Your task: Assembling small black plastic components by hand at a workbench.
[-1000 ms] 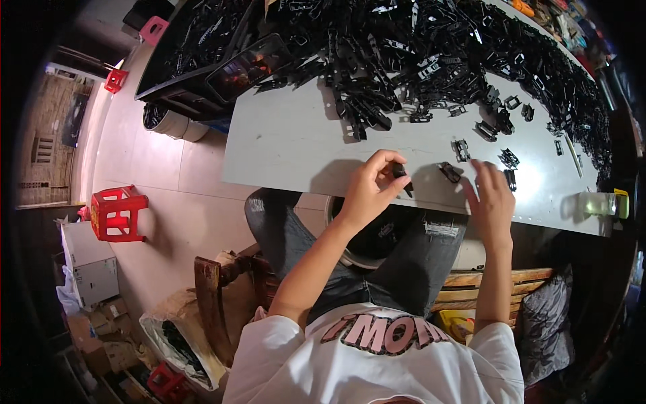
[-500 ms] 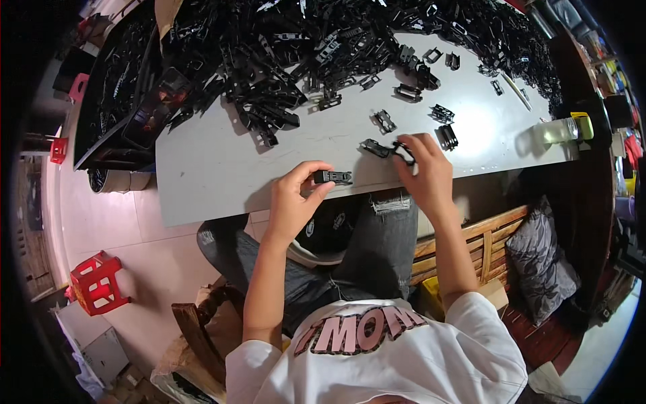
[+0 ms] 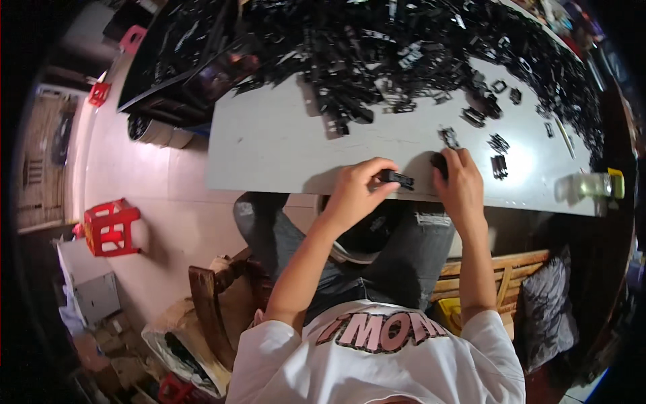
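My left hand (image 3: 356, 192) pinches a short, dark plastic clip-like part (image 3: 402, 180) between thumb and fingers, just above the table's near edge. To its right, my right hand (image 3: 463, 183) rests low over the tabletop with its fingers closed on another black plastic part (image 3: 439, 162). The fingers partly cover that part, so its full shape is hidden. Just beyond those fingertips lies a small black frame-like part (image 3: 448, 137). Two similar black parts, one (image 3: 498, 143) behind the other (image 3: 498, 167), lie to the right of my right hand.
A large heap of black plastic parts (image 3: 404, 60) covers the far side of the white table (image 3: 269, 148). A dark screen-like panel (image 3: 222, 74) stands at the left. A clear jar (image 3: 592, 185) lies at the right edge. On the floor stands a red stool (image 3: 112, 227).
The whole view has shifted, so the table sits further right. My right hand has moved from holding a small open black frame to gripping the neighbouring part. My left hand keeps its part.
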`<act>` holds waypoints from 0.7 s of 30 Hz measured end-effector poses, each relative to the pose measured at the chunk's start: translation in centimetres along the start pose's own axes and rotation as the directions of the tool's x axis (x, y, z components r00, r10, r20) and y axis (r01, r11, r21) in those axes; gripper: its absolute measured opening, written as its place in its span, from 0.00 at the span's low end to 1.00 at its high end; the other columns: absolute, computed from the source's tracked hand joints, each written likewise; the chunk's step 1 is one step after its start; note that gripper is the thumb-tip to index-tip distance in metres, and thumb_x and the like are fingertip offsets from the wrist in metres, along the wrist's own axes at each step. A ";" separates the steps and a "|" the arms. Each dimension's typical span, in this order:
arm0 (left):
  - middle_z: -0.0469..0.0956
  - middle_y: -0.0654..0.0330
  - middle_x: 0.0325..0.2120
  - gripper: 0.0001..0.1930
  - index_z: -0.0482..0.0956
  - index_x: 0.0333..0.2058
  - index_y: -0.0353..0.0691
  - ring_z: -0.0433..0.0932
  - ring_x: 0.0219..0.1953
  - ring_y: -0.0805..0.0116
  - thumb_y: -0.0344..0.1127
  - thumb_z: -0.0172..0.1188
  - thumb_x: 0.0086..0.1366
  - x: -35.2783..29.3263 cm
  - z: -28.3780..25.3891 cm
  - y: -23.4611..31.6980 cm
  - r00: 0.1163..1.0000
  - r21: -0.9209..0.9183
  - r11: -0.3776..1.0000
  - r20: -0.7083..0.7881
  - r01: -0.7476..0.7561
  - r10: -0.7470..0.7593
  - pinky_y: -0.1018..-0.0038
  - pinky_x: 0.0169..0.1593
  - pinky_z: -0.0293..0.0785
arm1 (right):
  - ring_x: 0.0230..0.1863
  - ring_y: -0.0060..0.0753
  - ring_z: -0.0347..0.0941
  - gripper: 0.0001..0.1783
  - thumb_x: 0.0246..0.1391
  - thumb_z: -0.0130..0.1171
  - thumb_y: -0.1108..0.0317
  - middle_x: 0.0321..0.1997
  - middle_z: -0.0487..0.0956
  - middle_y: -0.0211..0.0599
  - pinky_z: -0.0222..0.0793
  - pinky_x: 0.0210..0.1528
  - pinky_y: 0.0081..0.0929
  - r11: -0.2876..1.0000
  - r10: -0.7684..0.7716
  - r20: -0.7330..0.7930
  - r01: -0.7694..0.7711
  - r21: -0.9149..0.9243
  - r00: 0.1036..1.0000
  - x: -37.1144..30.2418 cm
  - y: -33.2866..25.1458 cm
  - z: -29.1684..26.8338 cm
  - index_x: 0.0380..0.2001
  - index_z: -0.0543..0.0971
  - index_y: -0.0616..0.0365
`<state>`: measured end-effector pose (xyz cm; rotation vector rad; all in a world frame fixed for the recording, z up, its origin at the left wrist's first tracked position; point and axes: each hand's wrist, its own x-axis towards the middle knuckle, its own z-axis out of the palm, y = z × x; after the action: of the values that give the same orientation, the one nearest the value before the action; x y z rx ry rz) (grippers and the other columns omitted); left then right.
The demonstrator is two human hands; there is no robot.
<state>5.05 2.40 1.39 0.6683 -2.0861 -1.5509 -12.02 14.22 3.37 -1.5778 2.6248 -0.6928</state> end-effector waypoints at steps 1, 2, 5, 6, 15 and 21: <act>0.77 0.64 0.26 0.13 0.77 0.38 0.39 0.72 0.25 0.79 0.26 0.66 0.53 0.1 0.2 0.0 0.999 0.017 0.999 -0.014 -0.043 0.043 0.80 0.32 0.71 | 0.35 0.52 0.72 0.16 0.43 0.61 0.74 0.36 0.74 0.44 0.69 0.37 0.39 1.000 -0.014 0.003 0.014 0.013 1.000 0.1 0.2 0.0 0.39 0.75 0.60; 0.77 0.64 0.26 0.13 0.77 0.38 0.39 0.72 0.25 0.79 0.26 0.66 0.53 0.1 0.2 0.0 0.999 0.027 0.999 -0.028 -0.038 0.039 0.80 0.32 0.71 | 0.34 0.51 0.73 0.16 0.42 0.60 0.75 0.35 0.74 0.44 0.69 0.36 0.38 0.997 -0.035 0.023 0.033 0.067 0.999 0.2 0.3 0.0 0.39 0.75 0.60; 0.77 0.65 0.26 0.13 0.77 0.39 0.38 0.74 0.24 0.80 0.25 0.65 0.53 0.0 0.2 0.0 0.999 0.008 0.999 0.033 0.032 -0.032 0.80 0.30 0.71 | 0.33 0.49 0.73 0.16 0.40 0.60 0.77 0.34 0.74 0.43 0.70 0.35 0.35 0.965 -0.079 0.104 0.051 0.256 0.991 0.1 -1.1 -0.7 0.38 0.76 0.61; 0.77 0.65 0.26 0.13 0.77 0.39 0.38 0.74 0.24 0.80 0.25 0.65 0.53 0.1 0.1 0.0 0.999 0.010 0.999 0.025 0.034 -0.034 0.80 0.30 0.71 | 0.33 0.47 0.73 0.17 0.38 0.60 0.78 0.34 0.74 0.42 0.70 0.35 0.34 0.925 -0.099 0.161 0.032 0.379 0.982 0.1 -1.7 -1.0 0.37 0.76 0.61; 0.80 0.64 0.29 0.15 0.76 0.42 0.36 0.77 0.28 0.80 0.22 0.62 0.54 0.2 -0.2 0.0 0.994 -0.061 0.996 0.093 0.068 -0.062 0.79 0.32 0.73 | 0.35 0.46 0.74 0.19 0.35 0.61 0.79 0.34 0.75 0.42 0.71 0.38 0.32 0.907 -0.195 0.191 0.102 0.409 0.962 0.1 -3.4 -1.4 0.37 0.77 0.61; 0.80 0.61 0.29 0.15 0.77 0.44 0.35 0.80 0.30 0.78 0.24 0.62 0.56 -0.2 0.5 -0.2 0.993 -0.097 0.989 0.046 0.109 -0.105 0.79 0.34 0.75 | 0.36 0.44 0.73 0.20 0.36 0.62 0.79 0.35 0.74 0.41 0.70 0.38 0.34 0.948 -0.219 0.194 0.162 0.274 0.956 -0.1 -4.1 -1.3 0.39 0.78 0.61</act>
<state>4.98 2.85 1.07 0.7287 -2.0166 -1.7280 -8.81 13.18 6.06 -1.7316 2.1480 -0.7753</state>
